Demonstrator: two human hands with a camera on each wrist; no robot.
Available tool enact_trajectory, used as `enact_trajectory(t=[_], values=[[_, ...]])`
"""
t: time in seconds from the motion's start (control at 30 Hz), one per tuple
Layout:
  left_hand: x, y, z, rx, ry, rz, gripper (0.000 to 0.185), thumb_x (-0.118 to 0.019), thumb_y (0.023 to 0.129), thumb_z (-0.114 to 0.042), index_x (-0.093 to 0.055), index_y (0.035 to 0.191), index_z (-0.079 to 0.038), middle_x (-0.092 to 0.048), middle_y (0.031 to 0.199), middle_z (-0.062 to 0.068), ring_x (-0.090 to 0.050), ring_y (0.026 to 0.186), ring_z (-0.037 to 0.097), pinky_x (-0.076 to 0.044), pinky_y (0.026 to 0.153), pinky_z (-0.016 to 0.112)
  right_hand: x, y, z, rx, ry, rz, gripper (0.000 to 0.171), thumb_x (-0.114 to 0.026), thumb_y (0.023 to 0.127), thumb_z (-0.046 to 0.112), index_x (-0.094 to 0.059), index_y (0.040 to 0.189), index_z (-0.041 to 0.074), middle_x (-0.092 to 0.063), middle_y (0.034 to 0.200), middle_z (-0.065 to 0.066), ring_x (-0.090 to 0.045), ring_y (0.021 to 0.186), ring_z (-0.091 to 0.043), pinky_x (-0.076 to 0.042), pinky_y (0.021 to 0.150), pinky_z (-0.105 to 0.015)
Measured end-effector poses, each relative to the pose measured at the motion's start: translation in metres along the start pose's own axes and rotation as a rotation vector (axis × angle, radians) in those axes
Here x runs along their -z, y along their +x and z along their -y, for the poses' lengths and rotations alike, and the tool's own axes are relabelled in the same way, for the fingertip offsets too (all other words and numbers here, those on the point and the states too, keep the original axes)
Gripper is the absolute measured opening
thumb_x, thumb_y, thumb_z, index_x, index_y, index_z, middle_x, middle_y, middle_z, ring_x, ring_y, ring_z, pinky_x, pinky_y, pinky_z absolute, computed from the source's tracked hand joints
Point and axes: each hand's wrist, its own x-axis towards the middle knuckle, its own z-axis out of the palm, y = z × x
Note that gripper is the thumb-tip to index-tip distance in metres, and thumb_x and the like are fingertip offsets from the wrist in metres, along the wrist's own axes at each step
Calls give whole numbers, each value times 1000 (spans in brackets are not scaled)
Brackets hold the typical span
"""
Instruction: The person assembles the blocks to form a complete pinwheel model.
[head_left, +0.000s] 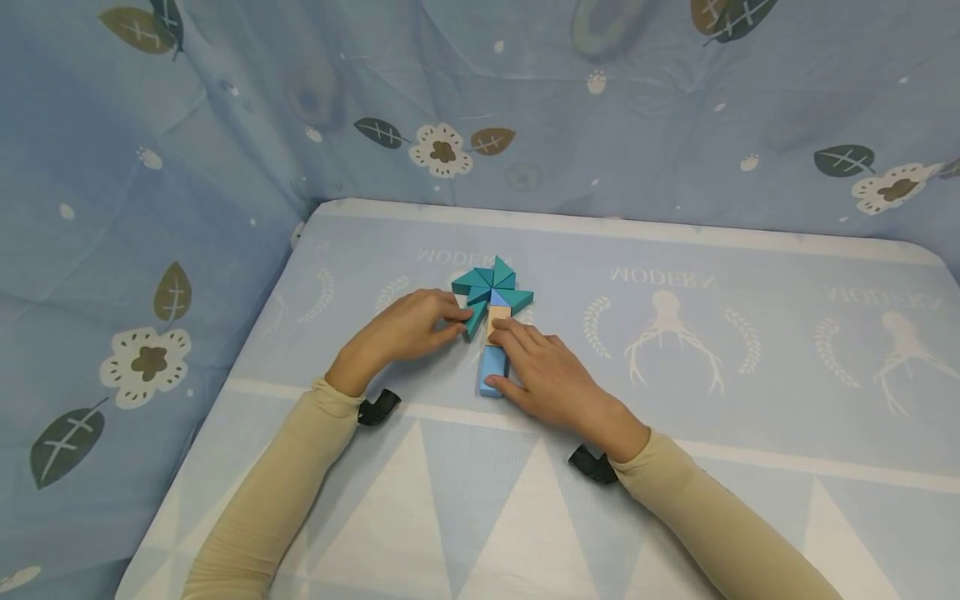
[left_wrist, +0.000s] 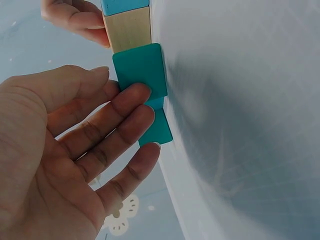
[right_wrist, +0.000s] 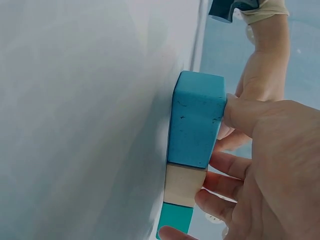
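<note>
Several teal triangular blocks (head_left: 481, 280) form a pinwheel shape on the table. Below its centre, a small blue triangle (head_left: 498, 299), a bare wood block (head_left: 498, 313) and a light blue block (head_left: 491, 365) line up in a column. My left hand (head_left: 408, 327) touches the lower-left teal triangle (left_wrist: 140, 65) with extended fingertips; its thumb lies at that block's edge. My right hand (head_left: 551, 375) rests over the column from the right, its fingers at the wood block (right_wrist: 185, 185) and its thumb against the light blue block (right_wrist: 196, 120). Its fingers partly cover the wood block.
A patterned light blue cloth (head_left: 675, 400) covers the table. Blue printed curtains (head_left: 525, 108) rise behind and at the left. Dark wrist-worn devices show at the left cuff (head_left: 378, 408) and right cuff (head_left: 592, 465).
</note>
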Motion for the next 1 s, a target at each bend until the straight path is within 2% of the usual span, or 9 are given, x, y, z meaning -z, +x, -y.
enact_trajectory(t=[0.3, 0.6, 0.83, 1.0], values=[[-2, 1, 1, -4, -5, 6, 31, -63, 88, -15, -63, 117, -6, -61, 88, -1, -50, 69, 10, -41, 59, 28, 1, -1, 0, 7, 1, -1, 49, -52, 91, 46, -46, 124, 11, -37, 138, -8, -35, 126, -20, -43, 81, -43], [-2, 1, -1, -4, 4, 13, 33, -64, 88, -16, -61, 119, -6, -62, 93, 1, -53, 75, 11, -44, 64, 29, 0, -1, 0, 12, -19, 12, 50, -51, 91, 47, -48, 125, 11, -37, 138, -8, -35, 127, -20, -43, 81, -43], [-4, 2, 2, -57, -8, 1, 36, -63, 88, -17, -60, 121, -3, -63, 98, 3, -56, 83, 13, -46, 73, 31, 2, 0, 0, -5, -27, 48, 54, -49, 92, 47, -47, 131, 10, -33, 142, -8, -30, 130, -21, -41, 86, -45], [-4, 2, 1, -40, -19, 6, 38, -63, 89, -19, -58, 122, -2, -63, 108, 7, -57, 97, 18, -45, 83, 35, 3, 0, 0, -1, -25, 46, 55, -49, 92, 47, -46, 131, 9, -33, 142, -8, -30, 130, -21, -41, 86, -45]])
